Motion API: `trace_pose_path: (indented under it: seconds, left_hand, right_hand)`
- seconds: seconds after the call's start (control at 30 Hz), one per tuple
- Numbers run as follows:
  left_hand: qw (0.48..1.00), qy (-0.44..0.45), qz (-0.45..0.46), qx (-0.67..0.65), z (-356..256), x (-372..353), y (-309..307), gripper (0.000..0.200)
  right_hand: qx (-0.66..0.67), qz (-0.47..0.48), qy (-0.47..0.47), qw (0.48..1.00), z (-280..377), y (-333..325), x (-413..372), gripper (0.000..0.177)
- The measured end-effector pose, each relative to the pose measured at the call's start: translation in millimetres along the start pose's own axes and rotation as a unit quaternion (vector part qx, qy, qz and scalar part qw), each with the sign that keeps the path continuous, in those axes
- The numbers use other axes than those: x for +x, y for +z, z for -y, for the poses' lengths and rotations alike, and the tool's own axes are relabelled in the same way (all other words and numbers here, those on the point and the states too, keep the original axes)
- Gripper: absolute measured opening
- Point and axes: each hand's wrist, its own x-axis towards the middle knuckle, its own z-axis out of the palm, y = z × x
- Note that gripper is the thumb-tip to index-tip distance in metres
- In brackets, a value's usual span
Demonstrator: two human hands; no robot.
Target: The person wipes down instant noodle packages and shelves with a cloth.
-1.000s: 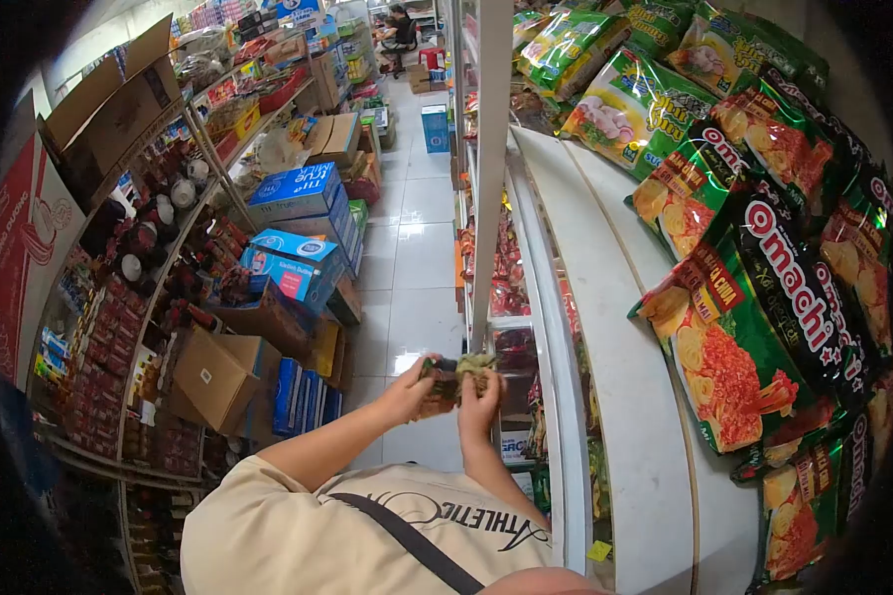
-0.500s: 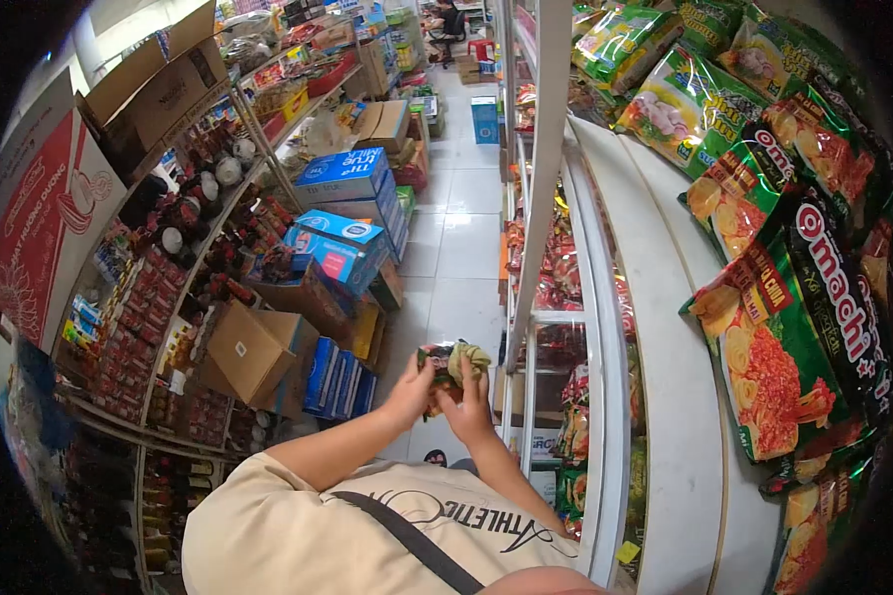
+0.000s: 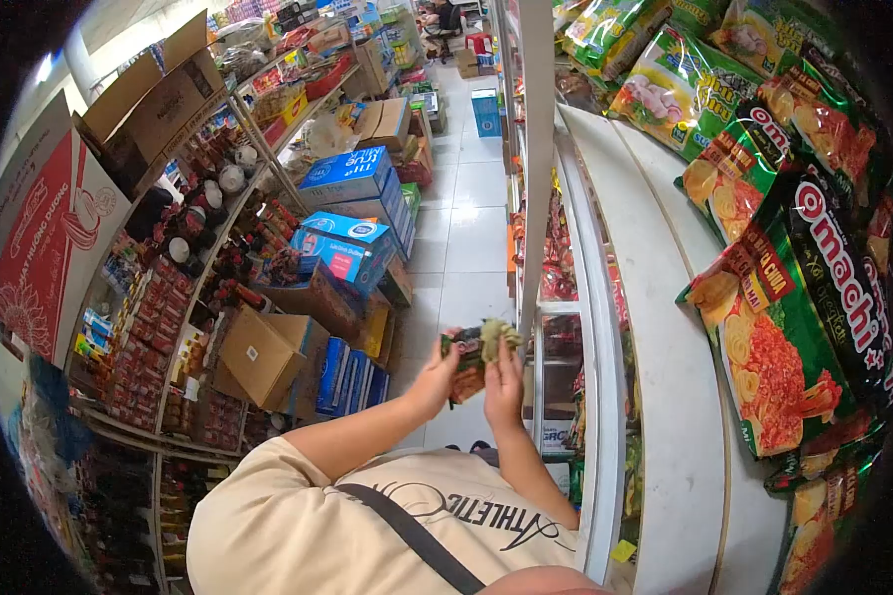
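In front of my chest, above the aisle floor, my left hand [image 3: 435, 383] grips a small dark green and orange instant noodle packet [image 3: 468, 369] by its left side. A crumpled yellow-green cloth [image 3: 500, 335] is in my right hand [image 3: 504, 385], its fingers pressing it against the packet's right edge. The packet is tilted, and its print is too small to read. Larger green Omachi noodle packets [image 3: 779, 342] are piled on the white shelf [image 3: 655, 327] to my right.
A white shelf post [image 3: 536, 129] rises close to my right hand. On the left are an open cardboard box [image 3: 258, 357], blue cartons [image 3: 352, 377], milk cartons [image 3: 347, 174] and racks of jars and bottles [image 3: 149, 342]. A seated person [image 3: 445, 18] is far down the aisle.
Both hands have shifted right and slightly up in the view with the packet. The cloth has moved to the packet's upper right, and my right fingers now point upward along it.
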Motion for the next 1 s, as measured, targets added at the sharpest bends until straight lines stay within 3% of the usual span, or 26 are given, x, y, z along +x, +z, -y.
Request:
trace_pose_path:
  seconds: [0.07,0.17,0.2,0.23,0.3,0.4,0.43,0.5,0.6,0.7,0.83,0.87,0.97,1.0]
  left_hand:
    - [0.999,0.013,0.01,0.049,7.8,0.0,11.7,0.035]
    - [0.998,-0.005,-0.028,0.055,10.5,12.6,5.6,0.034]
    - [0.998,-0.013,-0.046,0.04,4.6,20.0,5.0,0.035]
    - [0.994,-0.058,-0.082,0.044,-19.7,16.2,16.5,0.032]
    - [0.996,0.013,-0.088,-0.03,-27.8,22.0,19.8,0.032]
    - [0.995,0.003,-0.094,-0.045,-38.7,19.0,29.2,0.033]
    - [0.994,-0.01,-0.101,-0.041,-40.2,17.5,30.8,0.033]
    - [0.995,-0.02,-0.077,-0.059,-40.2,14.6,31.3,0.035]
    - [0.997,-0.06,-0.007,-0.052,-51.5,0.3,40.9,0.037]
    - [0.997,-0.036,0.061,-0.016,-50.1,3.3,33.3,0.038]
    - [0.997,-0.001,0.058,-0.043,-50.2,15.2,24.8,0.043]
    - [0.998,0.001,0.058,-0.022,-51.2,19.9,19.0,0.041]
    - [0.982,0.003,0.109,0.154,-47.5,27.8,11.1,0.033]
    - [0.975,-0.032,0.138,0.169,-46.9,26.8,12.4,0.028]
  right_hand:
    - [0.006,-0.046,-0.004,0.999,2.1,-4.9,4.4,0.04]
    - [0.062,0.003,0.026,0.998,26.7,-9.5,3.0,0.036]
    - [0.088,0.028,-0.011,0.996,24.9,-7.1,2.8,0.033]
    - [0.154,0.045,-0.005,0.987,30.2,-3.2,2.8,0.034]
    - [0.078,0.06,-0.087,0.991,27.8,-3.3,4.2,0.035]
    - [0.008,0.075,0.011,0.997,12.0,-15.6,5.0,0.034]
    - [-0.038,0.021,-0.011,0.999,10.6,-18.8,9.5,0.033]
    - [0.124,-0.034,0.252,0.959,17.2,-27.3,16.2,0.036]
    - [0.384,-0.019,0.211,0.899,-11.0,-30.6,17.7,0.056]
    - [0.521,0.077,0.304,0.794,-20.8,-29.6,6.4,0.059]
    - [0.524,-0.002,0.335,0.783,-25.5,-32.2,11.2,0.054]
    - [0.501,-0.058,0.335,0.796,-28.5,-33.2,12.7,0.051]
    - [0.558,-0.098,0.301,0.767,-38.0,-43.6,19.5,0.048]
    - [0.518,-0.12,0.324,0.783,-34.5,-45.2,20.0,0.047]
